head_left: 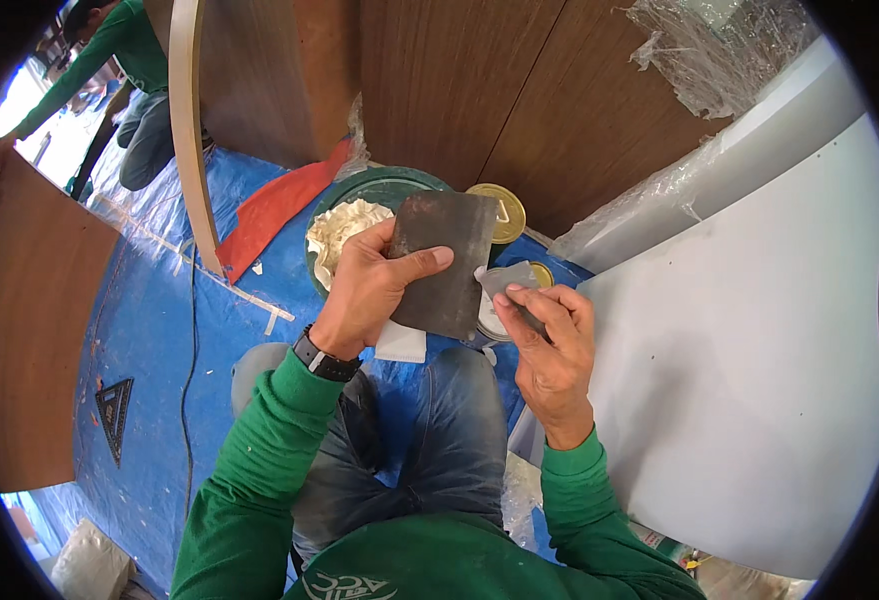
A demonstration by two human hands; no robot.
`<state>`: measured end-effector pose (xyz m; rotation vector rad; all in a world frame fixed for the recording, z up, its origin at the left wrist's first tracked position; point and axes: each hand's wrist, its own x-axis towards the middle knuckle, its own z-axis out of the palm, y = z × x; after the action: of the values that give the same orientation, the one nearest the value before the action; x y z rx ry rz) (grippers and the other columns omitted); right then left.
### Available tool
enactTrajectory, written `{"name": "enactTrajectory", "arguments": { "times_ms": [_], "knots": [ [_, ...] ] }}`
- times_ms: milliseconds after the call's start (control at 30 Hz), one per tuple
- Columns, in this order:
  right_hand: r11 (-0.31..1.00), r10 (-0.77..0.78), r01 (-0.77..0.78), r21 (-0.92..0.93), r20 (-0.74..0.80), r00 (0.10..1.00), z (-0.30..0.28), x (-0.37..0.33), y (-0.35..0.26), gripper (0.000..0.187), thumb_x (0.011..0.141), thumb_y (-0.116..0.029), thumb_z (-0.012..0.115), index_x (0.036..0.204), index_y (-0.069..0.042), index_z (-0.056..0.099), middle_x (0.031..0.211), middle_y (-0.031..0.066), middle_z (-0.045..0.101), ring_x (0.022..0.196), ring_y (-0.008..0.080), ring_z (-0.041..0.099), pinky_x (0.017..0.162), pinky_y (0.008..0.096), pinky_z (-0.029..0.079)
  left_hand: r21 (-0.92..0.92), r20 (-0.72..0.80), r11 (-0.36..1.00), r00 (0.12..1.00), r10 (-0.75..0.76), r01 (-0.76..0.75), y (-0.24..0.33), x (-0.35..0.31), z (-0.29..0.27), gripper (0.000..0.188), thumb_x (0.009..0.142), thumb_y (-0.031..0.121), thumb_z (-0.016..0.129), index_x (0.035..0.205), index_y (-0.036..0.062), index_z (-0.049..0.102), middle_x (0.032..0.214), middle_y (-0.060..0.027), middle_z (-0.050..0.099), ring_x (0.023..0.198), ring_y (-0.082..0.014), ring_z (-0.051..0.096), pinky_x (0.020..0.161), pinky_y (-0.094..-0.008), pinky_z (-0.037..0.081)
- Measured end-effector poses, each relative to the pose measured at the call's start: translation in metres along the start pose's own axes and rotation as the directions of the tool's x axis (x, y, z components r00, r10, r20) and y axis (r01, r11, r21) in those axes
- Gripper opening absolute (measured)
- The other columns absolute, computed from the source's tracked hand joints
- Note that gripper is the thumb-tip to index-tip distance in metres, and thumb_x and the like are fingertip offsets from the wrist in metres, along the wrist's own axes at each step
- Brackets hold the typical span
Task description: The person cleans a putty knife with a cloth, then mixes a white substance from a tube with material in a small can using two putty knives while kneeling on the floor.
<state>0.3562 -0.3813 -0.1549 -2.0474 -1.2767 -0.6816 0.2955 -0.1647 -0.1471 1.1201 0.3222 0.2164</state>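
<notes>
In my left hand (359, 295) I grip a dark grey rectangular plate (449, 265), my thumb lying across its face and the fingers behind it. Just right of the plate, my right hand (556, 355) pinches a small thin grey scraper blade (512, 276). A dab of white paste shows at the blade's left corner, close to the plate's right edge. Below and behind the blade stands a can (489, 322), partly hidden by my right hand and the plate. Under the plate's lower left corner lies a white folded piece (401, 344).
A dark green round tub (409, 182) holds crumpled cream sheeting (344, 235), with a gold-lidded can (509, 215) beside it. A red sheet (279, 215), black triangular square (113, 415) and cable (192, 370) lie on blue tarp. A white panel (739, 370) flanks my right; another person (134, 60) kneels far left.
</notes>
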Motion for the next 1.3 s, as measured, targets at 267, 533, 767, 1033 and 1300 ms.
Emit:
{"name": "enactTrajectory", "arguments": {
  "times_ms": [267, 533, 767, 1033, 1300],
  "knots": [
    [1.000, -0.022, 0.022, -0.019, -0.010, 1.000, 0.008, 0.001, -0.001, 0.043, 0.070, 0.004, 0.074, 0.111, -0.010, 0.077, 0.114, 0.0007, 0.071, 0.095, 0.0252, 0.060, 0.080, 0.0343, 0.051, -0.019, 0.007, 1.000, 1.000, 0.019, -0.019, -0.002, -0.003, 0.001, 0.034, 0.088, 0.004, 0.075, 0.121, 0.0017, 0.067, 0.110, -0.0054, 0.073, 0.096, -0.0127, 0.068, 0.086, -0.0291, 0.056],
    [0.998, -0.032, 0.028, 0.052, 0.081, 0.996, 0.004, 0.005, 0.003, 0.038, 0.070, 0.002, 0.070, 0.106, -0.007, 0.077, 0.110, 0.0013, 0.071, 0.095, 0.0254, 0.060, 0.080, 0.0351, 0.052, -0.053, -0.027, 0.996, 0.997, 0.067, -0.068, -0.008, -0.007, 0.006, 0.029, 0.089, 0.002, 0.072, 0.118, -0.0026, 0.067, 0.107, -0.0087, 0.072, 0.093, -0.0138, 0.069, 0.082, -0.0295, 0.057],
    [0.988, -0.029, -0.002, 0.157, 0.195, 0.980, -0.006, 0.010, 0.004, 0.033, 0.070, 0.003, 0.068, 0.101, -0.005, 0.077, 0.104, 0.0024, 0.071, 0.099, 0.0258, 0.059, 0.081, 0.0358, 0.053, -0.063, -0.009, 0.997, 0.999, 0.052, -0.052, -0.015, -0.004, -0.002, 0.032, 0.090, 0.003, 0.072, 0.122, -0.0007, 0.066, 0.111, -0.0079, 0.073, 0.097, -0.0131, 0.068, 0.086, -0.0292, 0.056],
    [0.817, 0.426, -0.438, 0.375, 0.120, 0.897, -0.047, 0.022, 0.028, 0.015, 0.089, 0.004, 0.067, 0.100, -0.001, 0.076, 0.105, 0.0110, 0.073, 0.097, 0.0252, 0.067, 0.087, 0.0331, 0.053, 0.107, 0.061, 0.994, 0.998, 0.013, -0.019, 0.008, -0.004, -0.009, 0.032, 0.098, 0.026, 0.070, 0.115, -0.0013, 0.070, 0.098, -0.0043, 0.072, 0.087, -0.0088, 0.067, 0.076, -0.0266, 0.056],
    [0.797, 0.270, -0.258, 0.546, 0.060, 0.961, -0.028, 0.035, 0.012, 0.017, 0.093, 0.002, 0.065, 0.109, 0.001, 0.073, 0.113, 0.0126, 0.073, 0.107, 0.0252, 0.068, 0.095, 0.0339, 0.053, 0.372, 0.165, 0.919, 0.984, 0.069, -0.127, -0.003, -0.003, -0.016, 0.038, 0.094, 0.034, 0.075, 0.106, -0.0023, 0.073, 0.093, -0.0017, 0.058, 0.083, -0.0099, 0.054, 0.072, -0.0282, 0.045]
  ]
}}
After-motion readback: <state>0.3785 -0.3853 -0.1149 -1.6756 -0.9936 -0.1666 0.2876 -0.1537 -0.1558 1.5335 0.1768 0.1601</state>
